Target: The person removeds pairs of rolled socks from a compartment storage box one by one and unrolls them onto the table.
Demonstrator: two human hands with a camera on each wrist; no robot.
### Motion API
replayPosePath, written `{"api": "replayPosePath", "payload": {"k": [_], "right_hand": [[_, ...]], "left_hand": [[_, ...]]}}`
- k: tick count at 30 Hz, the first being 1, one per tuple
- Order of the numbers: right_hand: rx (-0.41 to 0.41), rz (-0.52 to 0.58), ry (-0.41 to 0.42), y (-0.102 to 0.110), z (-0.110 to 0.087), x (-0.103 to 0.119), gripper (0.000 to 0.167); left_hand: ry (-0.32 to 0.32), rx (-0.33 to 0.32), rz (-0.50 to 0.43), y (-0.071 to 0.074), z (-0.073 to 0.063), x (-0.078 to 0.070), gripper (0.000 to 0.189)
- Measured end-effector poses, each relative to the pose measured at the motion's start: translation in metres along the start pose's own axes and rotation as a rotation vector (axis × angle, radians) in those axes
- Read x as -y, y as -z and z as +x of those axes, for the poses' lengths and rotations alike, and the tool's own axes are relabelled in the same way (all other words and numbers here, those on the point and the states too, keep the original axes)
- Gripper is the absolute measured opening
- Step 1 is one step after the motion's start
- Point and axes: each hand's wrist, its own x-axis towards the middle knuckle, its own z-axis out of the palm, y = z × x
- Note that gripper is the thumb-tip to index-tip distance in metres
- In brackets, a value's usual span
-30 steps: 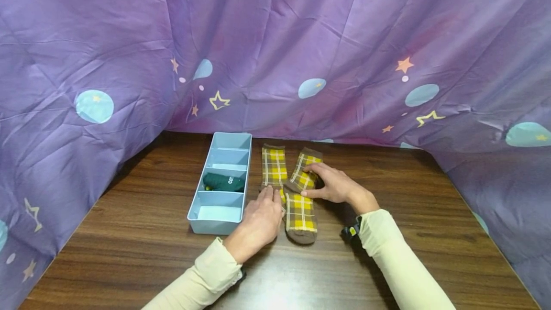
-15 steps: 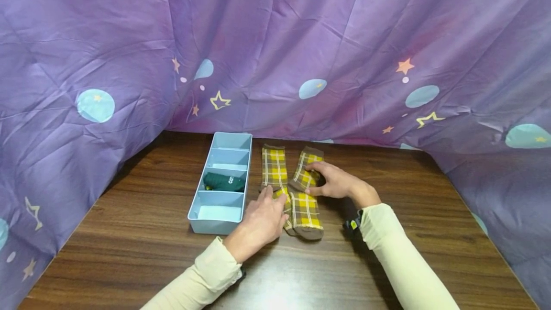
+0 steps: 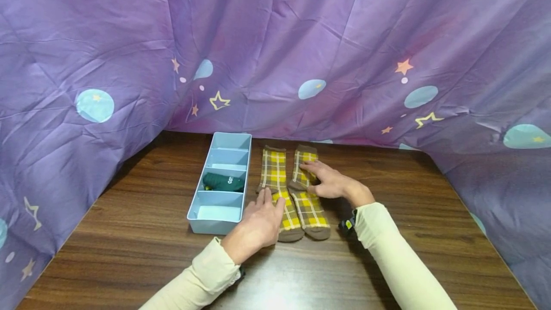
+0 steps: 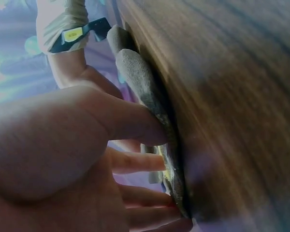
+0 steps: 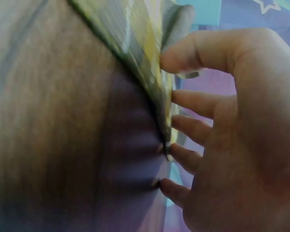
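Two yellow-and-brown plaid socks lie flat side by side on the table, toes toward the person. The fingertips of my left hand (image 3: 261, 219) touch the left sock (image 3: 274, 171) near its heel, and part of its foot is hidden under that hand. On the right sock (image 3: 311, 209) rest the spread fingertips of my right hand (image 3: 333, 181), close to the heel. In the right wrist view the right thumb (image 5: 181, 55) and fingers press lightly along the sock's edge. The left wrist view shows the left fingers (image 4: 140, 162) fairly straight against the sock (image 4: 135, 72).
Left of the socks stands a light blue divided box (image 3: 215, 226). One of its compartments holds a folded dark green sock (image 3: 221, 182). A purple curtain (image 3: 275, 61) with stars hangs behind and beside the wooden table (image 3: 366, 271).
The feet of both socks have been spread out and straightened. They overlapped earlier and now lie next to each other. The right sock's leg has turned more upright; both hands moved only slightly.
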Motion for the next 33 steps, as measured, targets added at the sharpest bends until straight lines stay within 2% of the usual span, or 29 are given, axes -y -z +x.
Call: {"api": "replayPosePath", "payload": {"k": [5, 9, 15, 18, 20, 25, 28, 30, 33], "right_hand": [[0.026, -0.05, -0.047, -0.001, 0.001, 0.008, 0.077], [0.021, -0.043, -0.058, -0.002, 0.001, 0.008, 0.078], [-0.004, -0.048, -0.056, -0.005, 0.001, 0.007, 0.078], [-0.03, -0.054, -0.045, -0.006, 0.001, 0.008, 0.077], [-0.058, -0.064, -0.028, -0.007, 0.002, 0.008, 0.075], [-0.17, -0.069, 0.019, -0.008, 0.005, 0.012, 0.065], [-0.26, -0.045, 0.055, -0.007, 0.008, 0.018, 0.057], [-0.307, -0.028, 0.077, -0.006, 0.01, 0.023, 0.052], [-0.334, 0.003, 0.101, -0.004, 0.013, 0.034, 0.046]], "left_hand": [[0.001, 0.017, -0.01, 0.0, 0.0, 0.001, 0.054], [-0.001, 0.012, -0.009, 0.001, 0.0, 0.0, 0.056], [-0.031, -0.026, 0.024, 0.003, -0.002, 0.001, 0.058], [-0.084, -0.105, 0.055, 0.004, -0.002, 0.004, 0.05], [-0.135, -0.189, 0.063, 0.005, -0.003, 0.008, 0.042], [-0.263, -0.41, 0.0, 0.011, -0.002, 0.021, 0.015], [-0.298, -0.484, -0.036, 0.018, 0.0, 0.028, 0.005], [-0.301, -0.511, -0.057, 0.023, 0.0, 0.033, 0.005], [-0.299, -0.537, -0.096, 0.031, 0.001, 0.042, 0.01]]}}
